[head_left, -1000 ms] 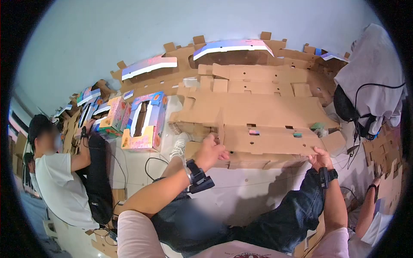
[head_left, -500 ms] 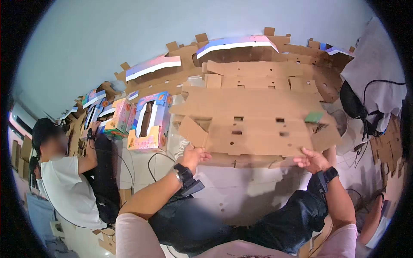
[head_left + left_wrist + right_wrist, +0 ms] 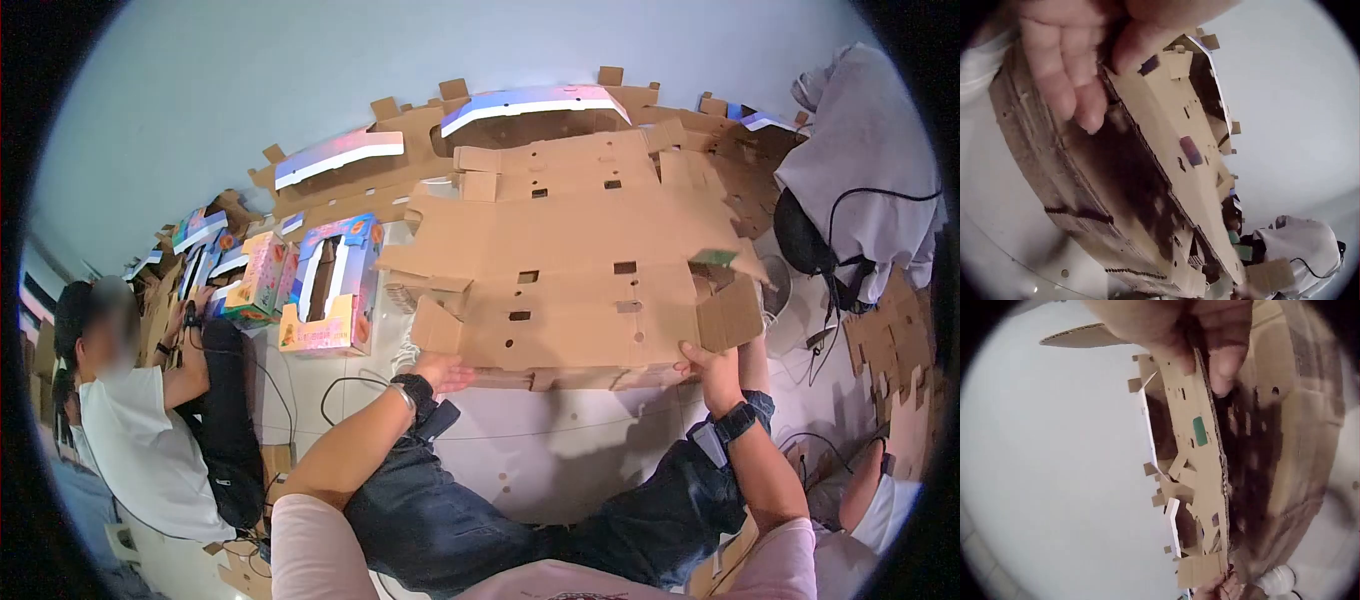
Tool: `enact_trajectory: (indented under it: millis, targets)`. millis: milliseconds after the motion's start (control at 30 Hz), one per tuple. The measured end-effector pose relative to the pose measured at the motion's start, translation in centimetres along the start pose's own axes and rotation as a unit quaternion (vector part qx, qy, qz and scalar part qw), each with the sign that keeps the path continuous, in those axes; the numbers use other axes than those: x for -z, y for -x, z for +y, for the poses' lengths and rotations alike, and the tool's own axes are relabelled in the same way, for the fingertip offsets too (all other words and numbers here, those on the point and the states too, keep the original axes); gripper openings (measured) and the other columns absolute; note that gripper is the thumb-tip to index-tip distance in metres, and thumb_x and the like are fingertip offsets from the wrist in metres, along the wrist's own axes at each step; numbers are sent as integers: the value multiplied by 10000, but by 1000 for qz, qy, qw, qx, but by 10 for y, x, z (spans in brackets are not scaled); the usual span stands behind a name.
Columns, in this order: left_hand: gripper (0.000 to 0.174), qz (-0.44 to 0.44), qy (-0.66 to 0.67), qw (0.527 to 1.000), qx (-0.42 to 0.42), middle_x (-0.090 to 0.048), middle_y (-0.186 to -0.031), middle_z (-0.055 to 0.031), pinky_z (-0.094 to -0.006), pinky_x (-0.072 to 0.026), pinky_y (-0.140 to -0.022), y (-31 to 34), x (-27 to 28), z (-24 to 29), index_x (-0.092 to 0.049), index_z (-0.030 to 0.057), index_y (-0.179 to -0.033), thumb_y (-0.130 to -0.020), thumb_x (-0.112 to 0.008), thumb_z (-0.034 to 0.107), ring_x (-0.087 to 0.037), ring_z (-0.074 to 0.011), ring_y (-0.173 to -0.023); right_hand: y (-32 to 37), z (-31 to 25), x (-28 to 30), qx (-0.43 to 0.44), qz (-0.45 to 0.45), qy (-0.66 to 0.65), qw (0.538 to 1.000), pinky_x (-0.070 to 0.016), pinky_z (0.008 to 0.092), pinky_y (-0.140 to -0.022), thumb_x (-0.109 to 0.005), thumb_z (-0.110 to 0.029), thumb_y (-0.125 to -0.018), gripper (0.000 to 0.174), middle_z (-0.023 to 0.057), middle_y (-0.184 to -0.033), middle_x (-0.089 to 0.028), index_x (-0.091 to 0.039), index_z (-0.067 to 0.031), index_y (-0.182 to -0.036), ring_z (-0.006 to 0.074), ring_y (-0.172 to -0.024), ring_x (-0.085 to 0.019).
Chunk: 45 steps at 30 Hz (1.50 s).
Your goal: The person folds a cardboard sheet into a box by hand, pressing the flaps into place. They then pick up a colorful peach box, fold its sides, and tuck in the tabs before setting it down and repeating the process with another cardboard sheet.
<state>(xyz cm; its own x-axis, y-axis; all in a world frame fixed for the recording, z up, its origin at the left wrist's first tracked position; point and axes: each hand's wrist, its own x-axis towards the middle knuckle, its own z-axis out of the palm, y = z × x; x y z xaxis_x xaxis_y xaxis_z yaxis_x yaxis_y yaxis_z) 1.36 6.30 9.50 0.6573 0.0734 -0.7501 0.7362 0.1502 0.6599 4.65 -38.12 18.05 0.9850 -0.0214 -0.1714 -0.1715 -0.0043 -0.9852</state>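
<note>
A large brown cardboard sheet (image 3: 570, 230) with slots and round holes lies over a stack of flattened cardboard. My left hand (image 3: 440, 372) is at its front left corner; in the left wrist view the thumb of this hand (image 3: 1104, 50) is at the sheet's upper side, with extended fingers below the edge. My right hand (image 3: 712, 378) pinches the front edge near the right corner. Seen from the right wrist, that hand (image 3: 1191, 331) has its thumb above the cardboard (image 3: 1194, 400) and fingers beneath. Small end flaps stand at both front corners.
Two printed boxes (image 3: 330, 285) stand left on the tiled floor, beside a seated person (image 3: 150, 440). More cardboard (image 3: 340, 200) lines the wall. At right are a grey cloth (image 3: 860, 150), a black cable and another person's arm (image 3: 865, 480).
My left hand has moved left along the front edge to the corner. The sheet's front panel has shifted left, and its slots show more fully. My right hand has moved slightly left.
</note>
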Motion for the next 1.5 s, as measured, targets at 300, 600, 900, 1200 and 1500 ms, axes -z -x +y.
enact_trajectory:
  millis: [300,600,900,1200,1500]
  targets:
    - [352,-51,-21,998,-18,-643,-1078,-247,-399,-565,-811,3,-15,0,-499,-42,-1158,-956,-563,238,-671,-315,-960,-51,40,42,-182,-7,-70,981,-515,283,-571,-598,-111,-901,250,72,-912,-616,-535,-27,-1127,203,-673,-628]
    - [311,-62,-103,993,-13,-692,-945,-176,-346,-570,-717,-2,-30,0,-581,-42,-1058,-949,-570,249,-702,-265,-841,-70,66,61,-203,12,-62,977,-534,315,-498,-479,5,-927,399,114,-945,-610,-424,-151,-1291,233,-635,-647]
    - [421,-79,-117,990,-14,-685,-949,-151,-356,-558,-742,-14,-28,-10,-588,-12,-1087,-909,-618,368,-697,-251,-840,-94,92,71,-198,31,-10,980,-577,373,-527,-460,59,-914,469,139,-969,-614,-418,-155,-1329,276,-637,-658]
    - [313,106,-47,981,-158,-679,-848,-107,-294,-520,-497,1,-18,6,-629,32,-1039,-850,-719,264,-642,-192,-598,-93,95,77,-247,46,-17,968,-557,396,-534,-486,-56,-955,224,109,-851,-632,-502,-114,-1171,273,-619,-639]
    - [503,58,98,985,-128,-638,-877,-143,-332,-547,-514,-21,12,0,-522,-49,-1147,-789,-790,180,-655,-239,-677,-95,115,88,-252,45,11,967,-531,373,-497,-572,-168,-937,111,87,-749,-608,-554,-91,-1014,236,-578,-620]
